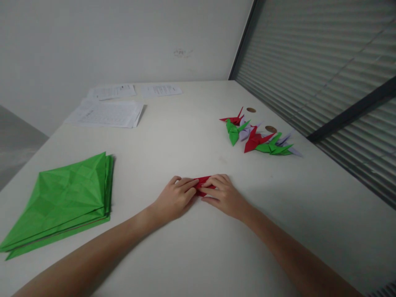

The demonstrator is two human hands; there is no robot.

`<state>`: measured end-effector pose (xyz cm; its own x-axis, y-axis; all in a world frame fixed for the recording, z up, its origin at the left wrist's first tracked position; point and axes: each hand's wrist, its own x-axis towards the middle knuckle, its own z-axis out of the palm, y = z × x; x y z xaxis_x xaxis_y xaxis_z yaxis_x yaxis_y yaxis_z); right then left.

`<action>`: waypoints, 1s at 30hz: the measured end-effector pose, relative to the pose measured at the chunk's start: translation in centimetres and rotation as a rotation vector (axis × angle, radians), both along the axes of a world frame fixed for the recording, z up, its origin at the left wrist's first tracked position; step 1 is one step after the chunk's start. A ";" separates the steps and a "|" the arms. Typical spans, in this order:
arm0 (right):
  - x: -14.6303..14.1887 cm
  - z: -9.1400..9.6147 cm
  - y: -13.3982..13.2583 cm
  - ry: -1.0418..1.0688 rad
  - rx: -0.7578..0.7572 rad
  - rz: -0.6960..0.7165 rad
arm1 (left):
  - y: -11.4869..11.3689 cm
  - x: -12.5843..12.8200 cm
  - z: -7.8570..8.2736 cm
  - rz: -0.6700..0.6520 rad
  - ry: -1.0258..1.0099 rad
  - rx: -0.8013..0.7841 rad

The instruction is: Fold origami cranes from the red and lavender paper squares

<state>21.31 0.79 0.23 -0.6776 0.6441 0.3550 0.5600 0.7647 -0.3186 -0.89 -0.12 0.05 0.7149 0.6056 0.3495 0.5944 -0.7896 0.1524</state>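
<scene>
A small piece of folded red paper [202,183] lies on the white table [198,247] in front of me. My left hand [175,198] presses on its left end with fingers close together. My right hand [224,194] covers its right end, fingers curled over the paper. Most of the red paper is hidden under the fingers of both hands.
A stack of creased green paper sheets [66,198] lies at the left. Several finished paper cranes [256,138] in red, green and pale purple sit at the right near the window blinds [324,62]. Printed white sheets [107,113] lie at the far left.
</scene>
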 end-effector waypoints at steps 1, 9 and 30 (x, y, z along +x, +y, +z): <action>0.0 -0.1 0.1 0.002 -0.001 -0.004 | 0.1 0.0 -0.1 0.001 -0.002 0.009; 0.0 -0.7 0.5 0.003 -0.010 -0.031 | 0.6 -0.3 -0.3 0.035 -0.062 -0.050; 0.3 0.3 2.6 -0.025 -0.070 0.023 | 1.5 0.8 0.6 -0.038 0.164 0.159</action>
